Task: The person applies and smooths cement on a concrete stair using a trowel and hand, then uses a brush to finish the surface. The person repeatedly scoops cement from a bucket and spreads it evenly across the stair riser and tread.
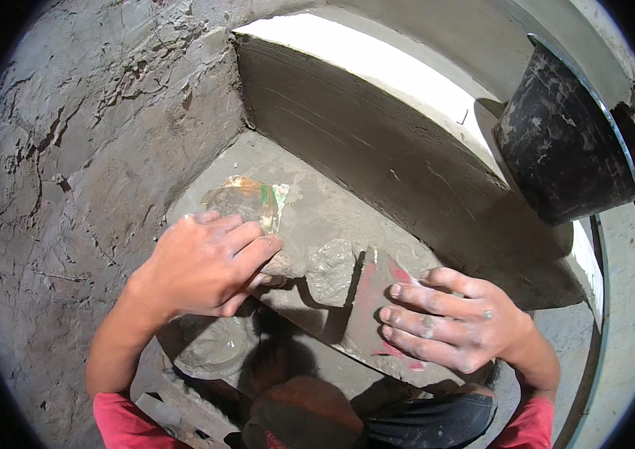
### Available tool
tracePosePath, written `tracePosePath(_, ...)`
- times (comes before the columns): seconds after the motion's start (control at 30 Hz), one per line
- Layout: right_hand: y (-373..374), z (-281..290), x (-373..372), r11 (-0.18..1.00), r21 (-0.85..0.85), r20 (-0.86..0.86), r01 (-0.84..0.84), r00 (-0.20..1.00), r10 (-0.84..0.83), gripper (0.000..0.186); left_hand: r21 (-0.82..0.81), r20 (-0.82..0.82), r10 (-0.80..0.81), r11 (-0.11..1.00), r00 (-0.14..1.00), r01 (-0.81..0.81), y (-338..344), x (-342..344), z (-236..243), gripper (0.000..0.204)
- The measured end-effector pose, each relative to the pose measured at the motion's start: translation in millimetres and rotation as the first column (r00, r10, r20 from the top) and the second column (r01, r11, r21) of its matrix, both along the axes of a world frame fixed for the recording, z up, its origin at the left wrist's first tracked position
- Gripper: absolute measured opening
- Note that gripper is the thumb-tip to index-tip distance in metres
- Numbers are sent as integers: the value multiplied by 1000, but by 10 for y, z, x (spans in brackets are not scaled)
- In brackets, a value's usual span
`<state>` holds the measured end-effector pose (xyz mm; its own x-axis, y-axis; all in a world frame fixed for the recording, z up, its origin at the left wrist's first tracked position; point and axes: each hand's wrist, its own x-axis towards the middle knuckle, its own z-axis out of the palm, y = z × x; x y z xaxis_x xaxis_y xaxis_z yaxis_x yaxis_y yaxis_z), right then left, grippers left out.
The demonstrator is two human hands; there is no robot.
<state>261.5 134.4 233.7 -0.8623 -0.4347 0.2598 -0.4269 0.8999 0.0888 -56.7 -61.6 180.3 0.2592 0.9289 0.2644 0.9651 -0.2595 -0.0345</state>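
My left hand (213, 262) has its fingers curled over a flat, mortar-smeared scrap with torn orange and green paper (250, 198), on the grey cement ledge (302, 183). My right hand (445, 322) grips a grey slab with red markings (373, 292), fingers spread across its face and thumb hidden. Between my hands lies a wet lump of mortar (330, 266). Below my left hand, partly in shade, a container of wet grey mortar (213, 343) shows.
A rough cement wall (78, 187) is at the left. A curved riser (362, 135) with a white top runs across the back. A splattered black bucket (560, 142) stands on it at the upper right. My legs (422, 419) are below.
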Motion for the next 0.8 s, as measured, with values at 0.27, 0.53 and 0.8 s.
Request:
tracePosePath(0.27,-17,-183,-219,987,129,90,92,991,-104,34,4,22,17,1000,1000,-17,76,35,-99,47)
tracePosePath(0.53,123,-278,-70,986,100,118,134,982,-145,36,53,93,50,997,994,-55,27,-93,-284,53)
tracePosePath(0.8,415,-122,212,857,50,404,513,774,-487,19,-52,284,224,974,932,-218,-97,-264,-552,46)
